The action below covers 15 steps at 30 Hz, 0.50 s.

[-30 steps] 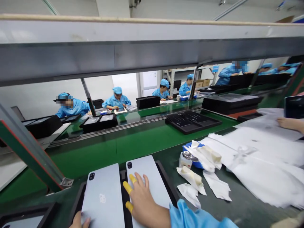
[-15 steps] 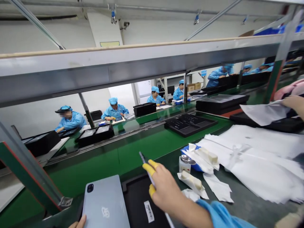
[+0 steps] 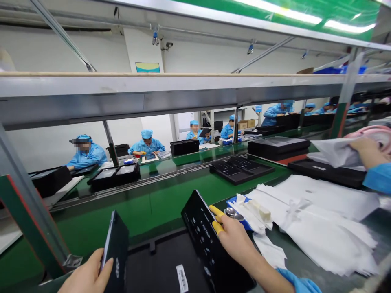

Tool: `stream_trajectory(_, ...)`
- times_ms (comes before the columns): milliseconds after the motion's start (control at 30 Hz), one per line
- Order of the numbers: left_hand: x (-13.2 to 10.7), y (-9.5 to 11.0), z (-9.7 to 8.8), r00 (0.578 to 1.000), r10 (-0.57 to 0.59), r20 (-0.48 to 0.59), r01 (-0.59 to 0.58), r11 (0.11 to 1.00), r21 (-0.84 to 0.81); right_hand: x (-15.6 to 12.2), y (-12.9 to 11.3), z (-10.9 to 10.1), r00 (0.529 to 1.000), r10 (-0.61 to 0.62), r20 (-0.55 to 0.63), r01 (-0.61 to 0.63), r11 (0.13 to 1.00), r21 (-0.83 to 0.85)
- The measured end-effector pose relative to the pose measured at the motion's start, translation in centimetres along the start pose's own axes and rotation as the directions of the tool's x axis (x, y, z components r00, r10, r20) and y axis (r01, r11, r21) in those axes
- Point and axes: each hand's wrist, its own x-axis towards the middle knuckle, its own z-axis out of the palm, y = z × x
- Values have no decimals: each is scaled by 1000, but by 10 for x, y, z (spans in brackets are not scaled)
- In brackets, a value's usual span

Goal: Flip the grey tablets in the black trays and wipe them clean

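My left hand [image 3: 87, 276] grips the lower edge of a tablet [image 3: 117, 249] that stands tilted up, its dark screen side toward me. My right hand [image 3: 233, 236], with yellow finger cots on two fingers, holds a second tablet [image 3: 207, 240] by its right edge, also raised with the dark screen facing me. Both tablets are lifted above a black tray [image 3: 161, 264] that carries a white barcode label [image 3: 182, 277]. A blue sleeve covers my right forearm.
White wipes and sheets [image 3: 308, 219] lie to the right beside a small bottle [image 3: 233, 212] on a blue dish. A co-worker's hand [image 3: 365, 152] holds a white sheet at far right. Black trays [image 3: 241, 167] sit on the green conveyor; several people in blue work beyond.
Both tablets, lying back-up in the tray a second ago, have been lifted and turned screen side toward me, the right one first. The camera has tilted upward.
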Motion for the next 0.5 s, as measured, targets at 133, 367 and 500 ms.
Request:
stream_trajectory(133,-9,35,-10,997,-21,71,-5,939,345,5,7,52,999,46,15,-48,866,497)
stream_trajectory(367,-8,85,49,995,65,78,-87,940,329,-1,37,140,971,169,169,-239,684,690)
stream_trajectory(500,-6,88,87,991,85,99,-111,948,297,-3,44,139,977,162,137,-209,842,498)
